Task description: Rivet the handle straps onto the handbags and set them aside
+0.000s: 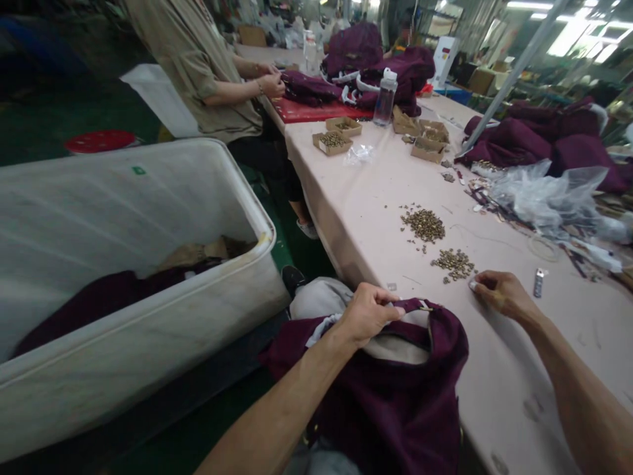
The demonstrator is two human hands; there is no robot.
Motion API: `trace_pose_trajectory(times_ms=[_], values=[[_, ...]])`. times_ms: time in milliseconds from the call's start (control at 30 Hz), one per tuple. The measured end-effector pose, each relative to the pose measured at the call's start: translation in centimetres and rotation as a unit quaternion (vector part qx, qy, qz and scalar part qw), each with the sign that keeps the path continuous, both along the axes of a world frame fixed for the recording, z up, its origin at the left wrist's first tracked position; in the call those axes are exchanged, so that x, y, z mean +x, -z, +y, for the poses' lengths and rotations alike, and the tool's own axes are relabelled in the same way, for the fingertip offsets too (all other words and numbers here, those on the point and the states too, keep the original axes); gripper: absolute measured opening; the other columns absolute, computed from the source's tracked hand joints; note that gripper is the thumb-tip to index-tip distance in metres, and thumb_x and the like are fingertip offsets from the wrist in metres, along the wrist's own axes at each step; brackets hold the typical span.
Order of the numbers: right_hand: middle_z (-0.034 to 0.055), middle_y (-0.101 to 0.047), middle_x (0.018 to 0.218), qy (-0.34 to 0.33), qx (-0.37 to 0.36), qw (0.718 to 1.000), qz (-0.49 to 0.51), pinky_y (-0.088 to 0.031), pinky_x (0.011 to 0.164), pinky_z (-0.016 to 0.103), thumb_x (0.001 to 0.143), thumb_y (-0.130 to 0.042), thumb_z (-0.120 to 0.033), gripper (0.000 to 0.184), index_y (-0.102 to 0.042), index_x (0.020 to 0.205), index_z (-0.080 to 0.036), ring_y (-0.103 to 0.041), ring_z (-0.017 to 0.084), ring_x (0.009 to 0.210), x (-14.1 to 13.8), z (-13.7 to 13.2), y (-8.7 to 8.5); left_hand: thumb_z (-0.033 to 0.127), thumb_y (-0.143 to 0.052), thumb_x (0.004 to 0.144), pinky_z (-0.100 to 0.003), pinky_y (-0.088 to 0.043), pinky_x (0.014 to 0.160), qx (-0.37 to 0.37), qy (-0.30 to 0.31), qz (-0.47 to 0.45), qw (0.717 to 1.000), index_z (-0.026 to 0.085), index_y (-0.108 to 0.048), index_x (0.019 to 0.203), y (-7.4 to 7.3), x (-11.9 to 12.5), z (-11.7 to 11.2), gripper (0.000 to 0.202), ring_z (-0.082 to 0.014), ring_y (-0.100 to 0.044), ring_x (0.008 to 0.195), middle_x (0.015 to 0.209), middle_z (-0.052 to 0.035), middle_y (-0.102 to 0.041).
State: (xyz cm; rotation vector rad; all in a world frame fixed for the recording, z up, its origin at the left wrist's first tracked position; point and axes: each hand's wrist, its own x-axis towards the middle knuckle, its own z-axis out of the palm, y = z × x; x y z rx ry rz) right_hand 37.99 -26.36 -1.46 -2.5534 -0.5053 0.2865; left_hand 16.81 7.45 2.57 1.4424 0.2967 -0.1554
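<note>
A maroon fabric bag (395, 396) with a pale lining hangs over the table's near edge, its zippered opening facing up. My left hand (368, 313) pinches the rim of that opening between thumb and fingers. Over the tabletop, my right hand (499, 292) has its fingertips pressed together beside a small pile of brass-coloured metal pieces (453, 264). Something whitish shows at those fingertips, too small to make out. Behind that pile lies a larger heap of similar studs (424, 225).
A white plastic bin (237, 264) with maroon fabric inside stands left. Cardboard boxes of metal pieces (332, 142) and a clear bottle (385, 99) stand farther back on the table (341, 204). A co-worker (208, 72) handles maroon fabric. Plastic bags (548, 198) lie right.
</note>
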Motion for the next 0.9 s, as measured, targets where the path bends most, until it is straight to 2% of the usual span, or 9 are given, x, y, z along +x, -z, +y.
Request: trace_pose_trajectory(times_ms=[133, 300, 433, 600, 667, 733, 833, 900], values=[[0.0017, -0.063, 0.062, -0.057, -0.025, 0.996, 0.057, -0.038, 0.054, 0.029, 0.078, -0.066, -0.045, 0.03, -0.07, 0.077, -0.015, -0.051, 0.015, 0.056, 1.3, -0.1, -0.7, 0.027, -0.075, 0.068, -0.024, -0.024, 0.05, 0.048, -0.003, -0.019, 0.999, 0.01, -0.082, 0.083, 0.3, -0.3, -0.1, 0.024, -0.0095, -0.04, 0.056, 0.058, 0.0024, -0.053], [0.0012, -0.06, 0.06, -0.098, -0.05, 0.991, 0.078, -0.037, 0.053, 0.028, 0.077, -0.066, -0.05, 0.034, -0.066, 0.071, -0.016, -0.049, 0.015, 0.056, 1.4, 0.3, -1.6, 0.029, -0.074, 0.07, -0.023, -0.031, 0.051, 0.105, 0.012, -0.028, 0.994, 0.012, -0.083, 0.084, 0.0, -0.6, 0.0, 0.024, -0.0122, -0.048, 0.059, 0.061, 0.0011, -0.06], [0.0023, -0.062, 0.062, -0.104, -0.071, 0.991, 0.054, -0.038, 0.055, 0.03, 0.079, -0.063, -0.052, 0.036, -0.067, 0.073, -0.017, -0.051, 0.016, 0.058, 0.9, 0.5, -1.8, 0.029, -0.075, 0.069, -0.024, -0.035, 0.053, 0.128, 0.013, -0.023, 0.991, 0.014, -0.084, 0.087, 0.1, -0.7, -0.1, 0.026, -0.0148, -0.053, 0.062, 0.064, -0.0003, -0.064], [0.0015, -0.059, 0.058, -0.1, -0.103, 0.99, -0.012, -0.036, 0.057, 0.032, 0.083, -0.06, -0.046, 0.029, -0.063, 0.073, -0.019, -0.051, 0.018, 0.055, -0.7, 1.5, -2.0, 0.027, -0.074, 0.069, -0.024, -0.035, 0.054, 0.137, 0.003, -0.029, 0.99, 0.013, -0.084, 0.093, 0.0, -0.7, -0.5, 0.029, -0.0146, -0.054, 0.063, 0.066, -0.0003, -0.064], [0.0008, -0.057, 0.059, -0.114, -0.092, 0.989, -0.027, -0.037, 0.056, 0.032, 0.087, -0.058, -0.043, 0.025, -0.06, 0.076, -0.02, -0.051, 0.018, 0.057, -2.3, 2.8, -3.3, 0.026, -0.075, 0.068, -0.024, -0.034, 0.054, 0.151, -0.001, -0.028, 0.988, 0.012, -0.083, 0.09, -0.4, -0.8, -0.6, 0.027, -0.0136, -0.052, 0.062, 0.062, 0.0009, -0.06], [0.0011, -0.06, 0.068, -0.16, -0.039, 0.986, -0.035, -0.04, 0.058, 0.03, 0.092, -0.057, -0.04, 0.02, -0.06, 0.086, -0.021, -0.054, 0.018, 0.063, -4.6, 4.8, -5.4, 0.025, -0.074, 0.068, -0.024, -0.033, 0.054, 0.17, 0.002, -0.03, 0.985, 0.013, -0.083, 0.086, -0.8, -0.9, -0.6, 0.023, -0.0125, -0.048, 0.06, 0.058, 0.0024, -0.055], [0.0029, -0.062, 0.084, -0.278, 0.057, 0.958, -0.041, -0.045, 0.064, 0.029, 0.096, -0.057, -0.029, 0.007, -0.058, 0.098, -0.022, -0.056, 0.017, 0.074, -8.7, 8.4, -8.9, 0.024, -0.074, 0.069, -0.024, -0.034, 0.056, 0.188, 0.0, -0.032, 0.982, 0.014, -0.082, 0.084, -1.3, -0.9, -0.8, 0.02, -0.0117, -0.046, 0.06, 0.06, 0.0027, -0.055], [0.003, -0.06, 0.086, -0.346, 0.073, 0.934, -0.056, -0.045, 0.067, 0.03, 0.096, -0.056, -0.022, 0.003, -0.056, 0.099, -0.022, -0.054, 0.017, 0.074, -10.9, 10.6, -10.3, 0.025, -0.074, 0.07, -0.024, -0.036, 0.058, 0.194, -0.007, -0.027, 0.981, 0.014, -0.082, 0.087, -1.4, -0.8, -1.0, 0.021, -0.0123, -0.048, 0.062, 0.064, 0.0017, -0.059]])
